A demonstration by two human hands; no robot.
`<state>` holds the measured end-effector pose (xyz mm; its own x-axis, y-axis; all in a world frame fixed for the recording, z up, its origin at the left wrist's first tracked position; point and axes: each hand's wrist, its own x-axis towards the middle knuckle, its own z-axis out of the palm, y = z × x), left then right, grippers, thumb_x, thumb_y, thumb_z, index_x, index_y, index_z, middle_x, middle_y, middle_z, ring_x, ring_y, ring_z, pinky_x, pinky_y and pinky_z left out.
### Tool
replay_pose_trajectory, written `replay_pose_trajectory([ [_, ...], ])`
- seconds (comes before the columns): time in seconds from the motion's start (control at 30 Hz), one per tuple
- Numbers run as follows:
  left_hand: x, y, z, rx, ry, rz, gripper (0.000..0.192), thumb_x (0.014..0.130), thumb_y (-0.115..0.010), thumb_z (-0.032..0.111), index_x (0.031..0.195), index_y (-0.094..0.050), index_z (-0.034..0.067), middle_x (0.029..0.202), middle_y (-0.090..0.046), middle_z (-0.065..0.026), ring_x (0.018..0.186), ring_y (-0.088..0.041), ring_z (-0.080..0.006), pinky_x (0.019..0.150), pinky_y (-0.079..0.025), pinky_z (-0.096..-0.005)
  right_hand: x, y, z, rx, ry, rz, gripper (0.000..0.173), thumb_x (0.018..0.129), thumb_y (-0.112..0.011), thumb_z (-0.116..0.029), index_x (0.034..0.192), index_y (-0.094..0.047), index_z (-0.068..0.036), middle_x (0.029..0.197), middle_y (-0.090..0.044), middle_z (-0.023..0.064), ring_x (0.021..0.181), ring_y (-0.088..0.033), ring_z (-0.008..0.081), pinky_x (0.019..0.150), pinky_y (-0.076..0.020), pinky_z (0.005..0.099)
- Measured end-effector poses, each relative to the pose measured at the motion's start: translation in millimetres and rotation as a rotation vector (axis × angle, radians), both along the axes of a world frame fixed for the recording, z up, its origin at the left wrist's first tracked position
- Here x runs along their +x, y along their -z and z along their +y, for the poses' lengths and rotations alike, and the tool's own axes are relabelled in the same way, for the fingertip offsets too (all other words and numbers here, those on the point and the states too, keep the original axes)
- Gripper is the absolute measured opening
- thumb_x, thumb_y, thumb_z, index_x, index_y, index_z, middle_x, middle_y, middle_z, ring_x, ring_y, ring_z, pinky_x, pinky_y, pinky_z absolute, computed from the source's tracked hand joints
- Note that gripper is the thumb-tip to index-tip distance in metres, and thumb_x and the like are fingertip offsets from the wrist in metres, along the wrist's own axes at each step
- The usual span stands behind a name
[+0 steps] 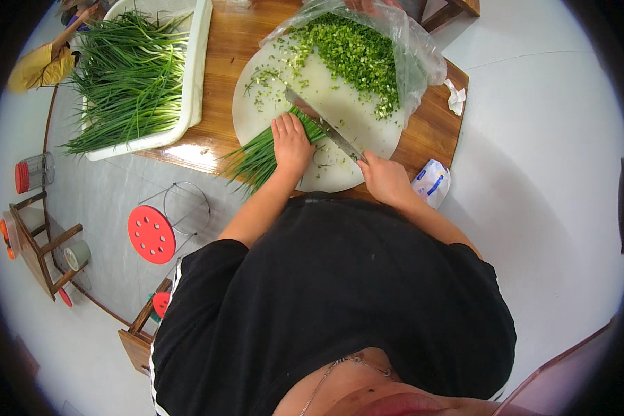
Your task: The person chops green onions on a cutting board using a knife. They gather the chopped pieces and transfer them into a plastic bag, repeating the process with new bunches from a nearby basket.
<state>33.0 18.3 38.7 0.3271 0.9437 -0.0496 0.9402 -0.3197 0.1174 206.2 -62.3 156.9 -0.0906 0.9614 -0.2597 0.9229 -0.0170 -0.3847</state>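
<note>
My left hand (293, 141) presses down on a bundle of green onions (257, 158) lying on a round white cutting board (338, 174). My right hand (384, 177) grips the handle of a long kitchen knife (325, 126), whose blade lies slantwise across the cut end of the bundle, close to my left fingers. A heap of chopped green onions (356, 52) covers the board's upper right part, with loose bits scattered to its left. A clear plastic bag (418, 62) lies around the far and right side of that heap, and part of a hand shows through it at the top edge.
A white plastic basket (190, 104) of whole green onions stands at the left of the wooden table (223, 67). Crumpled tissue (455, 97) and a tissue pack (431, 182) lie at the right edge. A red-topped stool (152, 234) stands lower left; a person in yellow (47, 65) is beyond.
</note>
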Motion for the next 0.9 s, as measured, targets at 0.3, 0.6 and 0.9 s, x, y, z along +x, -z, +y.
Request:
replay_pose_trajectory([
  [0.3,0,2,-1,0.011,0.017,0.022,0.079,0.066,-0.066,0.035,0.124,-0.035,-0.009,0.126,-0.039,-0.0232,0.119,-0.035,-0.0351,0.105,-0.021,-0.0451,-8,10,3,-0.087,-0.08,-0.084,0.015,0.085,-0.043,-0.014,0.085,-0.046,0.001,0.067,-0.059,0.019,0.061,-0.058,0.0367,0.054,-0.0443,0.0467],
  [0.6,3,7,0,0.032,0.012,0.046,0.076,0.067,-0.063,0.035,0.123,-0.037,-0.01,0.126,-0.039,-0.0242,0.119,-0.035,-0.0366,0.105,-0.02,-0.0454,-35,44,35,-0.041,-0.029,-0.043,0.019,0.087,-0.046,-0.017,0.081,-0.051,0.0,0.064,-0.059,0.0187,0.059,-0.058,0.0365,0.054,-0.0437,0.0463],
  [0.9,2,14,0,0.099,0.015,0.075,0.084,0.064,-0.071,0.035,0.124,-0.032,-0.01,0.127,-0.035,-0.0241,0.119,-0.034,-0.0362,0.104,-0.023,-0.0446,-28,49,65,0.083,0.11,0.012,0.025,0.088,-0.045,-0.025,0.08,-0.05,-0.002,0.064,-0.058,0.0192,0.06,-0.057,0.0375,0.054,-0.0444,0.0458],
])
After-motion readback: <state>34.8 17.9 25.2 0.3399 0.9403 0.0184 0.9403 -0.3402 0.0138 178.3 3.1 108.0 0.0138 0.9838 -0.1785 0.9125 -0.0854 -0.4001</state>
